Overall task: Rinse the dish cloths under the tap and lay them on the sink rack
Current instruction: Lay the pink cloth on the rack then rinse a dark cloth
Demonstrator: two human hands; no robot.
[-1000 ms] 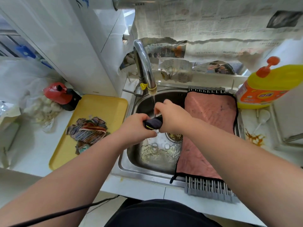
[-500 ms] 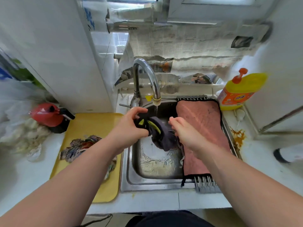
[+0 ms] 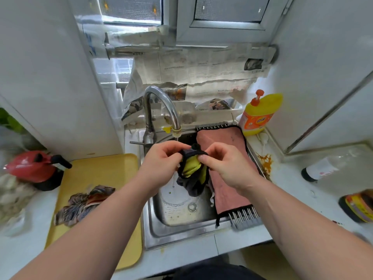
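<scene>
A dark grey and yellow dish cloth (image 3: pixel 191 174) hangs over the steel sink (image 3: pixel 181 233), just below the chrome tap (image 3: pixel 161 106). My left hand (image 3: pixel 161 162) pinches its upper left edge and my right hand (image 3: pixel 226 164) pinches its upper right edge. A thin stream of water falls from the tap's spout beside the cloth. A pink cloth (image 3: pixel 228 176) with black trim lies flat on the sink rack (image 3: pixel 245 219) over the sink's right side. A striped multicoloured cloth (image 3: pixel 82 205) lies crumpled on the yellow tray (image 3: pixel 101 174) at the left.
A yellow and orange detergent bottle (image 3: pixel 258 114) stands behind the rack. A red kettle-like object (image 3: pixel 34 166) sits left of the tray. A clear bottle (image 3: pixel 327 166) lies on the right counter, near an orange stain (image 3: pixel 266 162). Newspaper covers the wall behind the tap.
The cloth was balled between both hands under the stream; now it is spread open and hanging from both hands. The view has pulled back and tilted up.
</scene>
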